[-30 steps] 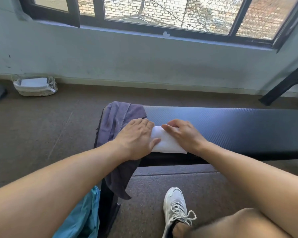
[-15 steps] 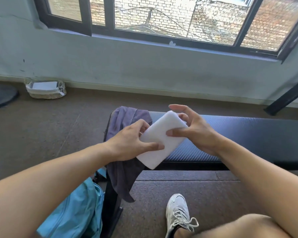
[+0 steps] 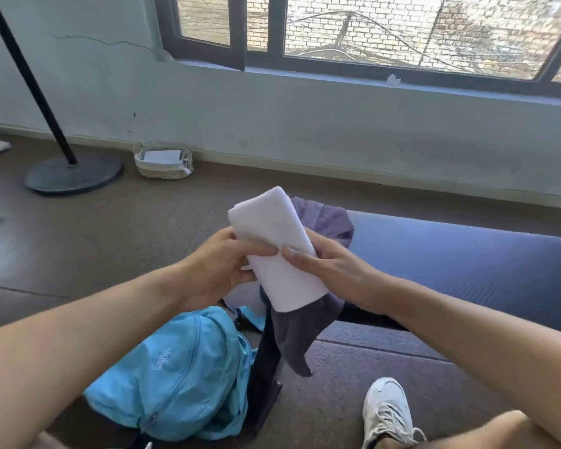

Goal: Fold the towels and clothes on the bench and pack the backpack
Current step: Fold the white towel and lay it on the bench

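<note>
A folded white towel (image 3: 272, 241) is lifted off the bench, tilted, and held between both hands. My left hand (image 3: 221, 264) grips its left side with the thumb across the front. My right hand (image 3: 324, 264) grips its right side, thumb on the front. Behind the towel a grey-purple garment (image 3: 305, 332) drapes over the left end of the dark blue padded bench (image 3: 460, 257) and hangs down. A light blue backpack (image 3: 178, 374) lies on the floor below my left forearm, beside the bench leg.
A wicker basket (image 3: 163, 163) with white contents sits by the wall. A black pole on a round base (image 3: 73, 173) stands at the far left. My white sneaker (image 3: 387, 413) is on the brown floor in front of the bench.
The towel went from lying pressed on the bench to being lifted in both hands and carried left, above the backpack. The view swung left and down.
</note>
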